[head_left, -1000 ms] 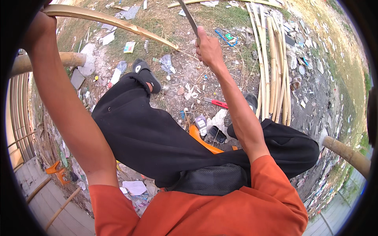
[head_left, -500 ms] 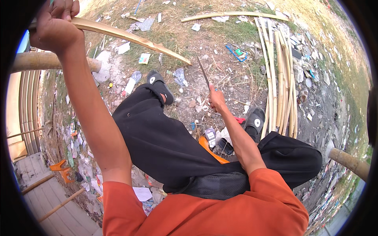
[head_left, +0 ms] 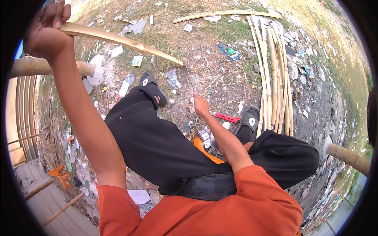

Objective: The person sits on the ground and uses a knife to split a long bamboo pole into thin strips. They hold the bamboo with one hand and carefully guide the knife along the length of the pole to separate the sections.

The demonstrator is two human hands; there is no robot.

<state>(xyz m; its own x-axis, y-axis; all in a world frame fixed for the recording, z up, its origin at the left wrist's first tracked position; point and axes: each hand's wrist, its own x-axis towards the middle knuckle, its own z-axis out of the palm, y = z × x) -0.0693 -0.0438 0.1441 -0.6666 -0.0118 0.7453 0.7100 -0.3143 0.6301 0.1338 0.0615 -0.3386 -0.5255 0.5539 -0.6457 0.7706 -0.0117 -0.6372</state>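
At the upper left, my raised left hand point(head_left: 49, 35) is closed around one end of a long split bamboo strip point(head_left: 122, 41). The strip slopes down to the right, with its far end over the ground near the middle. My right hand point(head_left: 201, 105) grips a knife, whose thin blade point(head_left: 189, 78) points up and away. The blade's tip is at the strip's far end; whether they touch I cannot tell. Its handle is hidden in my fingers. Beside my right wrist lies a tool with a red handle point(head_left: 227, 117).
A stack of bamboo strips point(head_left: 273, 74) lies at the right, with another strip point(head_left: 228, 13) across the far side. Thick bamboo poles point(head_left: 49, 67) stick in at left and right. Litter covers the ground. My sandalled feet point(head_left: 153, 88) flank the right hand; an orange curved piece point(head_left: 206, 151) lies between my legs.
My right hand has moved left and a little nearer, bringing the blade to the strip's end. The red handle has come into fuller view. My left hand still holds the strip.
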